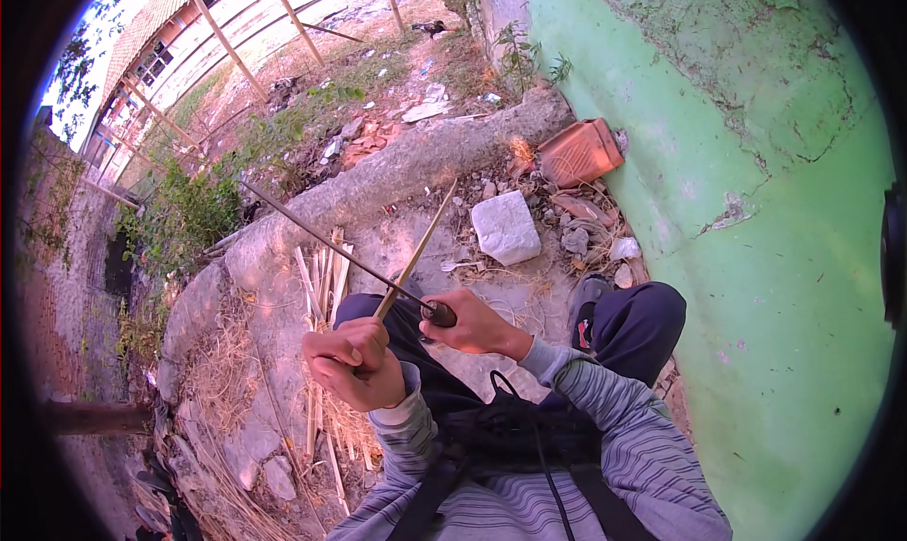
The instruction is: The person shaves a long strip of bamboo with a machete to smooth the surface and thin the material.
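My right hand [474, 324] is closed round the dark handle of a long thin knife [321, 236]. Its narrow blade points away to the far left. In my left hand [354, 361], a fist grips the near end of a pale split bamboo strip [420, 249], which tapers to a point away from me. Blade and strip cross just beyond my hands, apparently touching. More bamboo strips [326, 281] lie on the ground to the left of my knee, and curled shavings [354, 432] are heaped near them.
A low rounded concrete ledge [406, 168] curves across ahead. Beyond my knees sit a white block [506, 228] and a tilted orange plastic container [582, 154] amid rubble. A green wall [756, 352] rises close on my right. Bushes [194, 206] grow at the left.
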Tool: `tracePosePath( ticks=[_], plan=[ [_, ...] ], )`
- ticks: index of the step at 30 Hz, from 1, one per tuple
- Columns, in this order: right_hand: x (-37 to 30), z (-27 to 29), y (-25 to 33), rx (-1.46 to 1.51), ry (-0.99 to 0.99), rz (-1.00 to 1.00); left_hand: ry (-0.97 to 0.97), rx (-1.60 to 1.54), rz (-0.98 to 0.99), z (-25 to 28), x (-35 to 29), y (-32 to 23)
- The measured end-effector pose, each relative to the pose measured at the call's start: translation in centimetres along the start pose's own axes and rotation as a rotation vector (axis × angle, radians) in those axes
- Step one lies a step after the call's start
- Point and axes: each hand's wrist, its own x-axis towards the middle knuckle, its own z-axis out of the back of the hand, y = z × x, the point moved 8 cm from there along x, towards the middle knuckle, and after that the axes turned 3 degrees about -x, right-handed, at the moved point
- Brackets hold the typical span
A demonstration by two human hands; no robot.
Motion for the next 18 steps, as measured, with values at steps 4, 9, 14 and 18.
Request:
tracePosePath(
  ticks=[4,9,14,18],
  plan=[
    [-0.1,-0.5,1.8,-0.046,0.025,0.062,-0.004,0.009,0.001,0.4,0.1,-0.1],
    [0.3,0.7,-0.9,-0.031,-0.035,-0.031,0.030,-0.007,0.002,-0.6,0.1,0.2],
    [0.5,0.1,-3.2,0.007,-0.049,-0.023,0.019,0.031,0.002,-0.7,-0.2,-0.3],
    [-0.1,-0.8,0.8,0.009,0.044,0.043,-0.011,-0.013,0.010,0.0,0.2,0.2]
  ],
)
